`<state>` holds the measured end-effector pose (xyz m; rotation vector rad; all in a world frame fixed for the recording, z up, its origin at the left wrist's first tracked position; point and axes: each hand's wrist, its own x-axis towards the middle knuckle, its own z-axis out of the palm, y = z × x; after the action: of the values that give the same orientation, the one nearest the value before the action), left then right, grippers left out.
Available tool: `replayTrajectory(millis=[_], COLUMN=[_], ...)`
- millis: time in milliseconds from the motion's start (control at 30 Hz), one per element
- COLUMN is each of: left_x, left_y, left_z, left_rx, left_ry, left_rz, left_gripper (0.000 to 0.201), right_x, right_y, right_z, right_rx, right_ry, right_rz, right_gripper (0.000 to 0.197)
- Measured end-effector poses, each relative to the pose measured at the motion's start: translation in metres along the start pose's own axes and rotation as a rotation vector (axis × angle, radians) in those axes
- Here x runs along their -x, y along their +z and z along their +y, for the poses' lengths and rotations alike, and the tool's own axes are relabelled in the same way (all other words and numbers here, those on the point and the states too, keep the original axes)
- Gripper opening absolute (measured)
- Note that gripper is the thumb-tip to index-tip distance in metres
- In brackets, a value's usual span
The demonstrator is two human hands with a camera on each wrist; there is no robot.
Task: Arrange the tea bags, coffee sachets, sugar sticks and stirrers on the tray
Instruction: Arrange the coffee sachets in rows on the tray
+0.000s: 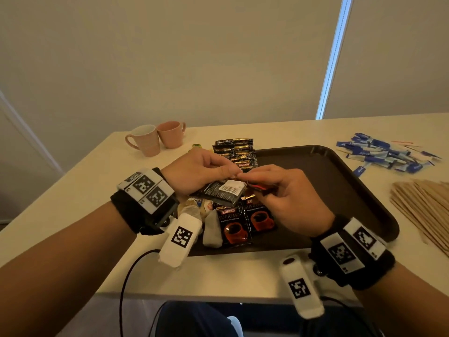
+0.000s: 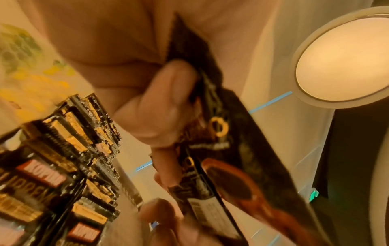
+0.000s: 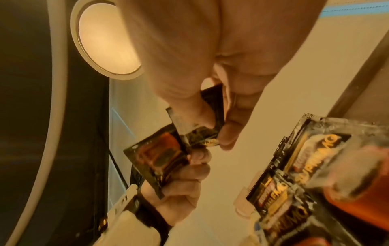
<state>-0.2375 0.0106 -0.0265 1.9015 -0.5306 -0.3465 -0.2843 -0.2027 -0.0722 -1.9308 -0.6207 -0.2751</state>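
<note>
A small stack of coffee sachets (image 1: 224, 192) is being pinched between both hands over the near left part of the brown tray (image 1: 340, 181): left hand (image 1: 199, 170) from one side, right hand (image 1: 289, 195) from the other, barcode side up. More sachets (image 1: 239, 222) are laid flat on the tray just below, with another pile (image 1: 237, 150) at the far edge. Sugar sticks (image 1: 386, 154) and wooden stirrers (image 1: 422, 205) are left on the table (image 1: 73, 190), right of the tray.

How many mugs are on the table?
2: a pale mug at the far left of the table, and a pink mug touching its right side.
</note>
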Motion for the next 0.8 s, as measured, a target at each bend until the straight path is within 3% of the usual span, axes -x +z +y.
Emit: replayTrajectory(millis=[167,267,367,533,633,800], left_x=[-0.002,-0.003,-0.005,-0.01,-0.01,-0.006], left_y=[-0.005,-0.004,-0.004,-0.012,-0.011,0.0], left_z=[0.007,0.013,0.015,0.007,0.008,0.02], left_rx=[-0.065,-0.163,-0.273,-0.416,-0.502,-0.393], left_ry=[0.077,0.151,0.189,0.165,0.132,0.106], left_rz=[0.028,0.015,0.023,0.109,0.112,0.075], left_gripper=[0.03,0.029,0.03,0.022,0.014,0.015], right_x=[-0.004,-0.008,-0.007,-0.002,-0.001,-0.007], right_y=[-0.013,-0.011,-0.01,-0.022,-0.019,-0.007], right_z=[-0.017,-0.025,-0.024,-0.015,-0.019,-0.027], right_rx=[-0.818,-0.752,-0.677,-0.708,-0.794,-0.793], right_ry=[0.342,0.436,0.512,0.538,0.525,0.51], right_rz=[-0.051,-0.016,-0.108,-0.031,-0.103,-0.153], right_gripper=[0.049,0.03,0.038,0.039,0.042,0.038])
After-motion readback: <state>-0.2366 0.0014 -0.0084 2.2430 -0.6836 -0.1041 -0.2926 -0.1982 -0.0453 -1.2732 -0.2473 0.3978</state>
